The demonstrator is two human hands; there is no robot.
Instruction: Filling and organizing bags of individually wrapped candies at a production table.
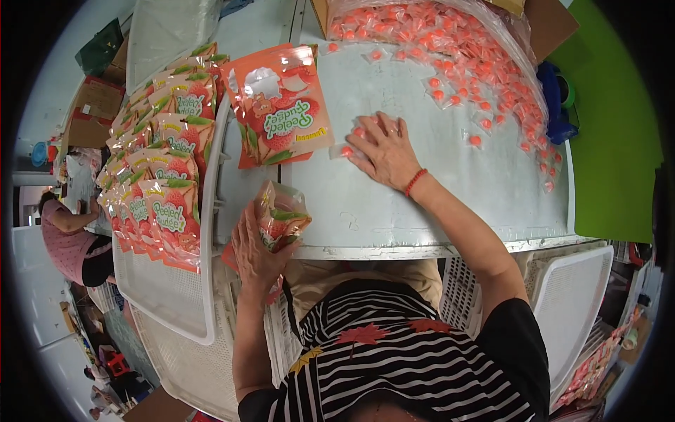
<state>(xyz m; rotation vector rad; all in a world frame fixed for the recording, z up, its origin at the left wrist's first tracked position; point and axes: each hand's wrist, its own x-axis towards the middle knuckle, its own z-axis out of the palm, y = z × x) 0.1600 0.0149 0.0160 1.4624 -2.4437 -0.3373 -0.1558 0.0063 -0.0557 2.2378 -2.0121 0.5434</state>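
My left hand [254,252] is wrapped round an orange-red candy pouch [283,216] at the table's near edge, its mouth end tilted away from me. Palm down on the table, my right hand [389,153] has its fingers spread. Beneath and beside those fingertips lie a few small wrapped red candies [346,151], partly hidden by the hand. Beyond my left hand rests a stack of flat pouches [271,105] of the same print. A heap of wrapped candies [464,49] spills from a clear plastic bag at the far right onto the table.
A white plastic tray [209,232] on the left holds rows of filled pouches [169,204]. Loose candies [475,141] are scattered toward the table's right side. A blue tape dispenser [555,105] sits at the right edge. Farther left, a person in pink [67,239] works at another table.
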